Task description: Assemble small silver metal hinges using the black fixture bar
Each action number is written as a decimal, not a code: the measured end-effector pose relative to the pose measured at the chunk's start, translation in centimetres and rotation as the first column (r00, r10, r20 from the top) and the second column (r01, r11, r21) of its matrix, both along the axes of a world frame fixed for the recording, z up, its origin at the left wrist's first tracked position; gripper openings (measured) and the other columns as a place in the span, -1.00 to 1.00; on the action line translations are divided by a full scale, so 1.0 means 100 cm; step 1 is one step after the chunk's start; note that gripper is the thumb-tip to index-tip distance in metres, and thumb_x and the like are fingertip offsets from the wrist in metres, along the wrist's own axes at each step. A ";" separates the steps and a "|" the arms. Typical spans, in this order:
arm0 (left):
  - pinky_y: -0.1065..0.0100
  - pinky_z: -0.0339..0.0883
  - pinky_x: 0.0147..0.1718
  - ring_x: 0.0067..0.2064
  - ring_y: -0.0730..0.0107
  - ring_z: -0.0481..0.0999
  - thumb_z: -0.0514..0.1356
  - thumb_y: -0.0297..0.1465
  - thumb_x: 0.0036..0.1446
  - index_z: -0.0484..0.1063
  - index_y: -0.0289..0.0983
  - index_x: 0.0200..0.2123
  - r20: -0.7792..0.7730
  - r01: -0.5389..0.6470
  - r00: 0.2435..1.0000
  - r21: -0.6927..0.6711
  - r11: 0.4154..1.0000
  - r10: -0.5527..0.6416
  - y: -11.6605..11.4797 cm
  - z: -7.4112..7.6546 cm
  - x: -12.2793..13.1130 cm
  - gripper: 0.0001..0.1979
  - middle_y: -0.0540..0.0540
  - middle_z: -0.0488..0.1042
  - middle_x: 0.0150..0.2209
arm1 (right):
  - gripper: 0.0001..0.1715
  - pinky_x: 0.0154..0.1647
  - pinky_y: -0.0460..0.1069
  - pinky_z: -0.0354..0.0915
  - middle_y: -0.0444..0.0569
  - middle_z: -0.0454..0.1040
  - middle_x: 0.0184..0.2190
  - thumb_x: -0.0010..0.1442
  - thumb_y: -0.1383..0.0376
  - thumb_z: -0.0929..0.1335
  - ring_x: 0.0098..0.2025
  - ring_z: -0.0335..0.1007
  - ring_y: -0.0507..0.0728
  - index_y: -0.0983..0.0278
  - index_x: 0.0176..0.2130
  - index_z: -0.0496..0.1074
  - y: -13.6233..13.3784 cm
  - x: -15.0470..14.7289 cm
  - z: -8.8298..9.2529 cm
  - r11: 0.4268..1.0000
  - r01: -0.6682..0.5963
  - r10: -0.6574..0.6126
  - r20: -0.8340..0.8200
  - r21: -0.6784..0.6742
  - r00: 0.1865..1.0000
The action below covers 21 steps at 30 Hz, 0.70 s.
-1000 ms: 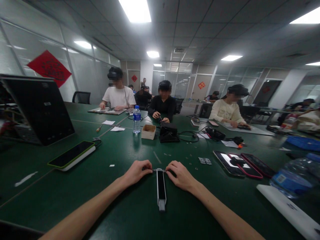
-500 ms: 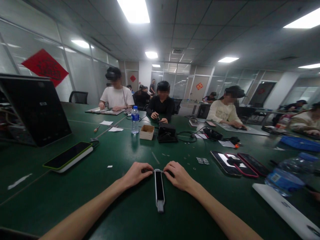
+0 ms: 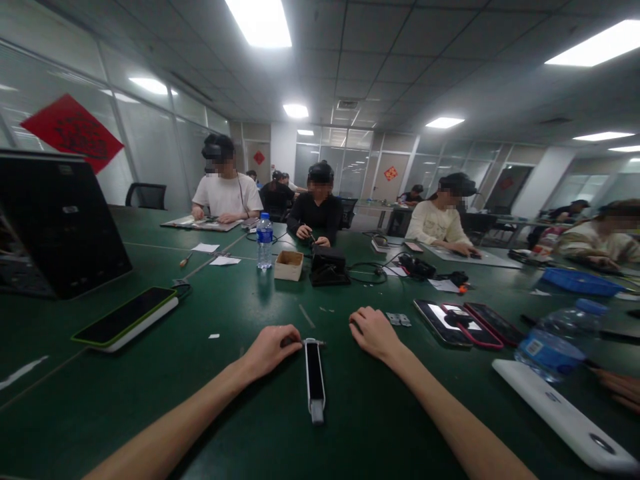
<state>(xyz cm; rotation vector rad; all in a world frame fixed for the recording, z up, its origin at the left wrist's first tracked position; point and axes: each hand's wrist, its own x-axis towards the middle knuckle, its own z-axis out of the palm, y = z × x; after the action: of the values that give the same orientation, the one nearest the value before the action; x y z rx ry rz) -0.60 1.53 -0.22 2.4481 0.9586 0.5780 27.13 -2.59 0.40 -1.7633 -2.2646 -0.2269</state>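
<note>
A slim white-edged device [image 3: 314, 377] with a black face and a grey near end lies lengthwise on the green table. Across its far end sits a thin metal piece, its right tip sticking out. My left hand [image 3: 274, 348] is closed in a pinch at the left side of that end, its fingertips on the thin piece. Apart from the device, my right hand [image 3: 375, 332] rests low over the table to the right, fingers curled in. Its fingertips are partly hidden, and I cannot make out what they hold. Beside it lies a small silvery packet [image 3: 399, 320].
Phones [image 3: 443, 323] and a large water bottle [image 3: 557, 343] lie right, with a white slab [image 3: 560, 410] nearer me. At left are a green-rimmed phone [image 3: 125, 317] and an HP monitor [image 3: 60, 227]. Ahead stand a bottle [image 3: 265, 243] and small box [image 3: 289, 268]. Several people sit opposite.
My right hand has let go of the device's far end and moved right and away from me, over the small loose rings. My left hand keeps its pinch. The view has turned slightly right.
</note>
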 end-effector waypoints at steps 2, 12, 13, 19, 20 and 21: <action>0.42 0.27 -0.34 -0.34 0.41 0.44 0.14 -0.33 0.16 0.45 -0.26 -0.25 0.004 0.010 1.000 0.006 1.000 -0.010 0.000 0.001 0.000 -0.84 0.00 0.50 -0.32 | -0.76 -0.17 0.08 0.23 0.11 0.44 -0.22 0.23 0.32 0.23 -0.17 0.33 0.20 0.32 -0.19 0.45 0.005 0.020 0.000 0.993 0.090 -0.087 0.042 -0.079 0.995; 0.42 0.26 -0.34 -0.34 0.39 0.44 0.16 -0.36 0.14 0.47 -0.27 -0.27 -0.022 0.002 1.000 0.011 1.000 -0.002 -0.004 0.006 0.001 -0.87 -0.01 0.49 -0.35 | -0.77 -0.16 -0.03 0.27 0.08 0.46 -0.19 0.21 0.44 0.25 -0.16 0.41 0.14 0.32 -0.19 0.46 0.009 0.040 0.002 0.962 0.142 -0.148 -0.008 -0.234 0.989; 0.42 0.26 -0.34 -0.34 0.39 0.44 0.16 -0.36 0.15 0.47 -0.26 -0.27 -0.021 0.004 1.000 0.012 1.000 -0.003 -0.004 0.006 0.001 -0.87 -0.01 0.49 -0.35 | -0.78 -0.17 -0.04 0.28 0.08 0.46 -0.19 0.21 0.43 0.25 -0.16 0.41 0.13 0.32 -0.18 0.45 0.008 0.039 0.003 0.961 0.153 -0.158 -0.006 -0.230 0.987; 0.41 0.26 -0.34 -0.34 0.39 0.44 0.16 -0.34 0.15 0.46 -0.25 -0.27 -0.009 0.008 1.000 0.029 1.000 -0.008 0.000 0.000 0.000 -0.87 0.00 0.49 -0.35 | -0.82 -0.18 -0.02 0.27 0.13 0.48 -0.24 0.20 0.43 0.26 -0.16 0.43 0.17 0.34 -0.23 0.45 0.007 0.040 0.004 0.946 0.240 -0.235 0.050 -0.216 0.971; 0.41 0.26 -0.34 -0.34 0.39 0.44 0.16 -0.35 0.15 0.46 -0.25 -0.28 -0.012 0.006 1.000 0.027 1.000 -0.006 0.000 0.000 0.000 -0.87 0.00 0.49 -0.35 | -0.82 -0.18 -0.02 0.27 0.13 0.48 -0.25 0.21 0.44 0.26 -0.16 0.43 0.18 0.34 -0.24 0.46 0.007 0.040 0.003 0.947 0.242 -0.236 0.053 -0.213 0.970; 0.41 0.26 -0.34 -0.35 0.39 0.44 0.16 -0.35 0.15 0.46 -0.25 -0.28 -0.016 0.004 1.000 0.024 1.000 -0.004 0.000 0.000 0.000 -0.87 0.00 0.49 -0.36 | -0.81 -0.19 -0.02 0.27 0.14 0.48 -0.25 0.21 0.44 0.26 -0.17 0.43 0.18 0.34 -0.24 0.46 0.008 0.040 0.003 0.947 0.243 -0.236 0.057 -0.209 0.970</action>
<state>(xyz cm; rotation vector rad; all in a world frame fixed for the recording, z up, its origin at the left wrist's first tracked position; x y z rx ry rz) -0.56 1.54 -0.23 2.4791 0.9582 0.5728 31.18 -1.83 0.67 -2.1624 -2.1604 -0.0562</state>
